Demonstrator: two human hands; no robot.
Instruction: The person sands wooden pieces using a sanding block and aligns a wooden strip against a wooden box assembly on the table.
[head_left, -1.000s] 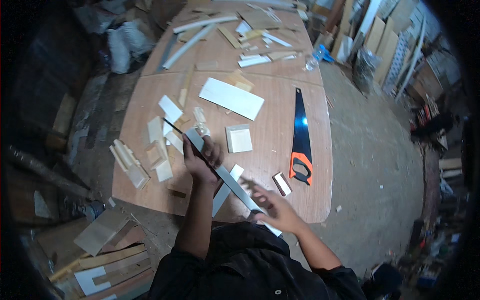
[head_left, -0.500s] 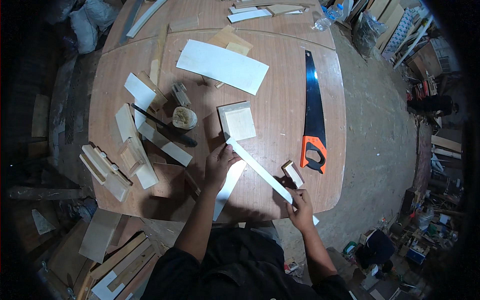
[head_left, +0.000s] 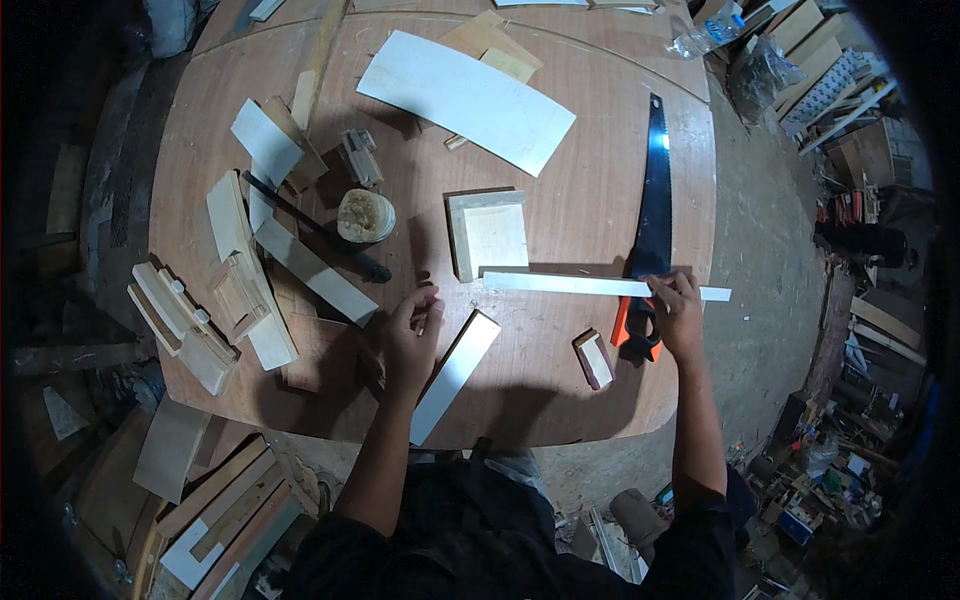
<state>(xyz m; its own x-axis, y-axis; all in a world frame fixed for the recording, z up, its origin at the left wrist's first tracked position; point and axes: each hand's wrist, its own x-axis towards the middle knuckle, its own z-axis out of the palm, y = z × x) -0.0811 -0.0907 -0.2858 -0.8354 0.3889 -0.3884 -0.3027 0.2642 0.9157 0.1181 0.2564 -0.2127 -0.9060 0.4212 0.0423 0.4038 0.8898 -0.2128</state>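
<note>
One right hand (head_left: 678, 318): fingers pinching a slim white strip (head_left: 570, 285) near its right end. One left hand (head_left: 412, 325): fingers loosely curled, apparently empty. White strip: extends from the small wooden tray's (head_left: 461, 240) lower edge across the saw (head_left: 655, 190). Probably light, stiff, smooth; best held mid-length by both long edges. Beyond: one white board (head_left: 465, 100).

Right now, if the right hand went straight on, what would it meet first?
Probably the saw blade, just ahead of the right hand; height is unclear, so it may pass over.
</note>
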